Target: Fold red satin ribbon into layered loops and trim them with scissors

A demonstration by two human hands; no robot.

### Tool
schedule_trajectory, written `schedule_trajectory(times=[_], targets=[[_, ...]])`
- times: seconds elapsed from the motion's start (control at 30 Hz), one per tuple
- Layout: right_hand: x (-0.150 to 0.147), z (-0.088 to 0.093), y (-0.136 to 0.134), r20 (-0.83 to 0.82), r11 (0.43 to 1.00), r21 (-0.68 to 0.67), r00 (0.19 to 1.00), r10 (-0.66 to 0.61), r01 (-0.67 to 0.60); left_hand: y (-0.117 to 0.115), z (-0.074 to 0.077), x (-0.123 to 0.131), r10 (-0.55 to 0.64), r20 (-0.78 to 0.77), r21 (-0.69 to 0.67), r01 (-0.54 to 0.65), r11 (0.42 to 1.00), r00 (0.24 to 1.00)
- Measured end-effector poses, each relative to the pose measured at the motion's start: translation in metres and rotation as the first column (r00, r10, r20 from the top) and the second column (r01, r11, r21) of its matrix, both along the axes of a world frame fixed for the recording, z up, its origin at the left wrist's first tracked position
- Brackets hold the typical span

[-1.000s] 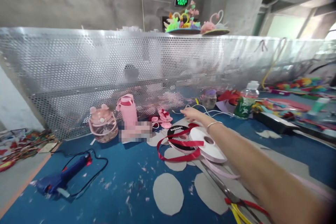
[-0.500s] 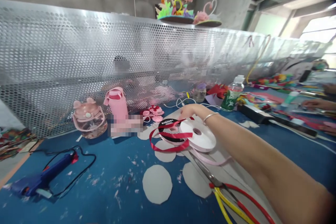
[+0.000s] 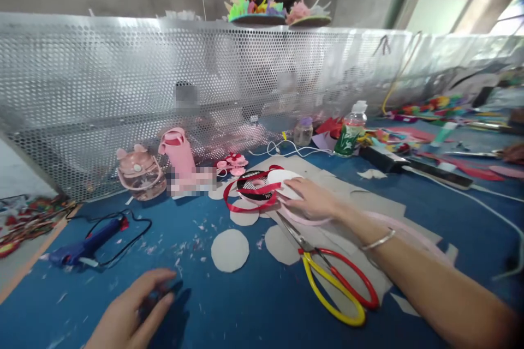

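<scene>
Through the head camera I had the white reel (image 3: 282,176) near the middle of my view, lying on the bench (image 3: 196,313) among flat grey card (image 3: 382,203). Its face was plain and pale, partly hidden by fingers, and it overlapped one side of a second reel with a black, perforated-looking label (image 3: 247,191) bearing small white print I could not read. A glossy red ribbon (image 3: 249,209) looped loosely over and in front of that label, while a pale pink ribbon (image 3: 311,223) curved out below the white reel. My right hand (image 3: 310,197) reached in from the lower right, forearm slanting up across the bench, a thin bracelet (image 3: 380,240) around the wrist, palm downward and fingers stretched over the white reel's near side; I could not tell whether they gripped it or merely touched. My left hand (image 3: 137,308) sat low above the blue surface, fingers half curled, with a clear gap between thumb and forefinger and nothing visible in it. Between the two hands lay a grey disc (image 3: 230,251), and red-and-yellow-handled scissors (image 3: 310,249) rested just below the right one, blades toward the reels.
</scene>
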State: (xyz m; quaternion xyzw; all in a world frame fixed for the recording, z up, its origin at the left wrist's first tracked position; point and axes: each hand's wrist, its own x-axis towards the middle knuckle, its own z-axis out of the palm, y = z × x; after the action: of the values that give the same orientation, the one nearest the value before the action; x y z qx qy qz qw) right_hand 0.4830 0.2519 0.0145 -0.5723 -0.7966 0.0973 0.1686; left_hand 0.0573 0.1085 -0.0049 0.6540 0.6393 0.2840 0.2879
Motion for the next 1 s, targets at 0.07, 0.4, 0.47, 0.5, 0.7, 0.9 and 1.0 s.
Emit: schedule_trajectory(times=[0.07, 0.4, 0.47, 0.5, 0.7, 0.9, 1.0], targets=[[0.003, -0.005, 0.004, -0.037, 0.999, 0.042, 0.999, -0.027, 0.028, 0.016, 0.018, 0.034, -0.189, -0.087, 0.027, 0.192, 0.981, 0.978], [0.017, -0.004, 0.003, -0.25, 0.97, 0.184, 0.962, -0.113, 0.161, 0.039, 0.024, 0.103, -0.362, -0.174, 0.017, 0.37, 0.929, 0.916], [0.018, -0.003, 0.001, -0.305, 0.968, 0.193, 0.947, -0.098, 0.163, 0.018, 0.028, 0.077, -0.341, -0.224, -0.049, 0.339, 0.94, 0.913], [0.019, -0.002, 0.001, -0.335, 0.968, 0.194, 0.938, -0.089, 0.161, 0.008, 0.031, 0.064, -0.318, -0.245, -0.073, 0.31, 0.948, 0.916], [0.019, 0.005, -0.004, -0.534, 0.965, 0.228, 0.845, 0.015, 0.127, 0.01, 0.057, 0.055, -0.309, -0.378, -0.084, 0.3, 0.95, 0.873], [0.023, 0.015, -0.009, -0.623, 0.935, 0.33, 0.774, 0.114, 0.128, 0.117, 0.061, 0.149, -0.235, -0.521, 0.222, 0.396, 0.891, 0.821], [0.031, 0.022, -0.013, -0.633, 0.914, 0.385, 0.756, 0.164, 0.124, 0.168, 0.05, 0.183, -0.067, -0.518, 0.364, 0.29, 0.885, 0.853]])
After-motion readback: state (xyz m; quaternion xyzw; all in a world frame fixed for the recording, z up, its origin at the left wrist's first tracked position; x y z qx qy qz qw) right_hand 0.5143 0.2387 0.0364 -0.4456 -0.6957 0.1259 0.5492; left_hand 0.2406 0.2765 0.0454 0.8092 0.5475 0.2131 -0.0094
